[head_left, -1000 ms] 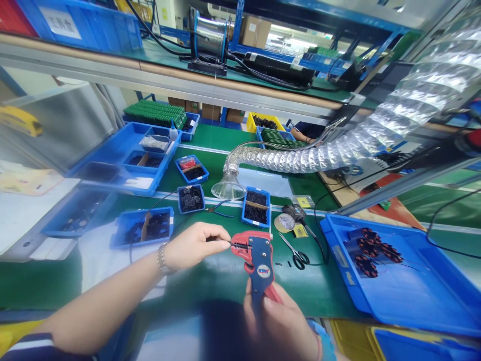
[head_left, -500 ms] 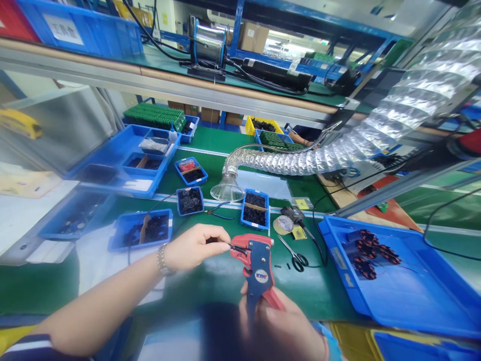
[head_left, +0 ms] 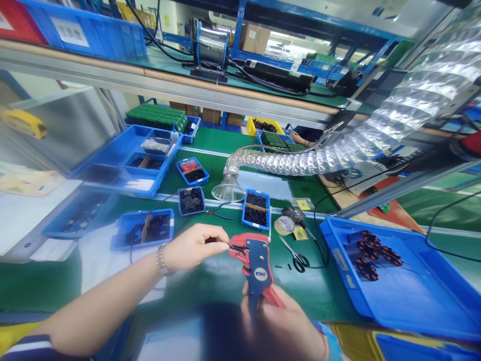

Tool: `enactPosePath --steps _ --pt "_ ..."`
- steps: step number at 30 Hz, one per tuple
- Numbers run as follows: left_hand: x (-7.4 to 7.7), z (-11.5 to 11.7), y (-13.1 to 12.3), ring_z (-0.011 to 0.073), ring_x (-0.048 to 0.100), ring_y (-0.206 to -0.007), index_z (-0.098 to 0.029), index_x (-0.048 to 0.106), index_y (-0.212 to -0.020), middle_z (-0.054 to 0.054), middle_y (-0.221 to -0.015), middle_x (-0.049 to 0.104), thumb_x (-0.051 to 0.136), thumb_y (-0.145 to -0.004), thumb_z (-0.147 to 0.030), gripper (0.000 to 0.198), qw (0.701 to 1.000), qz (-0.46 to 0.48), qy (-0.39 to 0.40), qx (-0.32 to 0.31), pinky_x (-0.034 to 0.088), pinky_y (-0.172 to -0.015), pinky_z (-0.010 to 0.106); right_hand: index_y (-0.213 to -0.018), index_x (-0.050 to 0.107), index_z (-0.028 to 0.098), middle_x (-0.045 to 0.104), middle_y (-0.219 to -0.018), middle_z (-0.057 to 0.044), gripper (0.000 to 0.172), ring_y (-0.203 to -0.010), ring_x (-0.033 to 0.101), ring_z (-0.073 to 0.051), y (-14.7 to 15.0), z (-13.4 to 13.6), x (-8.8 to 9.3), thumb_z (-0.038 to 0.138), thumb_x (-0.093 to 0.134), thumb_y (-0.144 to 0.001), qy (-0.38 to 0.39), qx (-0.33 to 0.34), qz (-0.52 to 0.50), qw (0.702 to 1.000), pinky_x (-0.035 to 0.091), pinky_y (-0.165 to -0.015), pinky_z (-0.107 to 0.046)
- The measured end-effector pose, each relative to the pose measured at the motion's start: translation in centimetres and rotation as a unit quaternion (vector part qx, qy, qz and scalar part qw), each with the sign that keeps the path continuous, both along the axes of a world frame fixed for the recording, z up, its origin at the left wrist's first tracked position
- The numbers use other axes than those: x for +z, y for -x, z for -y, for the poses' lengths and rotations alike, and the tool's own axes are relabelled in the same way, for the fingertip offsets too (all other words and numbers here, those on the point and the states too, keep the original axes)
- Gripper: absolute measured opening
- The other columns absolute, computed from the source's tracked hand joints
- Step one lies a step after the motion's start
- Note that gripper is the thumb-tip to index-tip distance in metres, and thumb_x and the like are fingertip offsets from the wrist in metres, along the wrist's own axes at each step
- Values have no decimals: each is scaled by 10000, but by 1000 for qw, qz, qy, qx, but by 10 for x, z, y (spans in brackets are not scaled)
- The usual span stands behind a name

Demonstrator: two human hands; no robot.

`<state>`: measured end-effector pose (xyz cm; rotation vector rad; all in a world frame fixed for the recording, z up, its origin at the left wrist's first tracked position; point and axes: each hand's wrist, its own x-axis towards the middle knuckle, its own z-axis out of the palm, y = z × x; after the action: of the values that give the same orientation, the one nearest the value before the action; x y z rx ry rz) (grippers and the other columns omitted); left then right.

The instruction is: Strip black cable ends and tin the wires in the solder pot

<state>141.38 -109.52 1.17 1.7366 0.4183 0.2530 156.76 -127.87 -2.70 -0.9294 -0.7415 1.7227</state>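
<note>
**Thin wire (head_left: 225,245) reaches the wire stripper (head_left: 257,265)**

On my feed, the red-and-blue wire stripper is held up just above the near part of the green tabletop (head_left: 210,286). My left hand (head_left: 193,248) comes in from the left, fingers and thumb pinched tightly on the thin wire, with its tip at the stripper's red jaws. I can't tell whether the jaws are clamped on it. My right hand (head_left: 280,321) is closed around the stripper's handles, and a dark blur partly hides it. A metal wristwatch (head_left: 161,260) sits on my left wrist.

Just right of the stripper lie a pair of scissors (head_left: 295,258) and a roll of tape (head_left: 283,225). Farther right, a large blue tray (head_left: 413,296) holds dark coils with red markings (head_left: 370,250). Toward the far side, a blue bin (head_left: 259,226) of small black parts sits beside a pair of pliers (head_left: 218,210). Another blue bin (head_left: 143,244) is to the far left. Beyond them, a clear fume hood (head_left: 228,188) hangs from a silver duct (head_left: 300,163).
</note>
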Motion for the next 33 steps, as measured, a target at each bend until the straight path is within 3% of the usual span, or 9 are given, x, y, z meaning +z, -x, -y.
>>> enactPosePath --steps 9,13,18,23,28,31,33 --pt "-5 5 -5 86 350 -579 -140 545 -715 -36 -630 428 477 -780 -299 185 1000 9 4 15 296 -556 206 -889 459 159 487 -551 22 260 -415 415 -72 9 7 -11 390 486 -771 -17 -90 3 996 317 -460 -215" --pt "-12 7 -6 88 382 -576 -144 554 -771 -38 -606 435 436 -806 -304 202 999 0 5 32 309 -571 208 -917 478 152 539 -683 -25 332 -526 505 -122 -2 2 -1 397 569 -712 -47 -107 66 991 383 -527 -265" --pt "-34 31 -15 66 351 -467 -137 545 -907 -44 -549 459 392 -827 -333 261 991 -57 113 -32 273 -466 187 -969 430 203 539 -886 -26 365 -676 537 -133 -17 -14 -2 195 647 -676 -50 -258 146 954 433 -621 -289" --pt "-59 56 -30 49 295 -417 -126 521 -805 -43 -527 463 395 -825 -342 251 978 -61 193 -59 214 -414 178 -934 414 196 550 -787 9 334 -572 547 -113 -12 -24 -15 158 630 -683 -37 -264 126 955 454 -562 -280" --pt "-70 63 -37 41 254 -403 -130 513 -784 -67 -485 408 415 -816 -347 240 969 -61 237 -36 185 -405 173 -869 404 194 539 -698 30 327 -496 508 -99 -17 -22 -19 123 628 -642 -18 -298 105 949 424 -495 -255" --pt "-76 62 -36 43 242 -398 -128 523 -804 -75 -462 383 429 -805 -355 246 964 -75 256 -23 171 -399 174 -874 388 208 506 -703 35 287 -510 489 -96 -50 -21 -31 178 585 -668 -10 -359 181 916 422 -516 -262" --pt "-80 60 -35 45 235 -395 -129 529 -853 -79 -455 377 432 -800 -366 262 959 -96 266 -5 167 -397 175 -879 378 217 494 -728 31 258 -548 492 -104 -81 -18 -53 232 546 -684 14 -418 321 850 429 -562 -275"
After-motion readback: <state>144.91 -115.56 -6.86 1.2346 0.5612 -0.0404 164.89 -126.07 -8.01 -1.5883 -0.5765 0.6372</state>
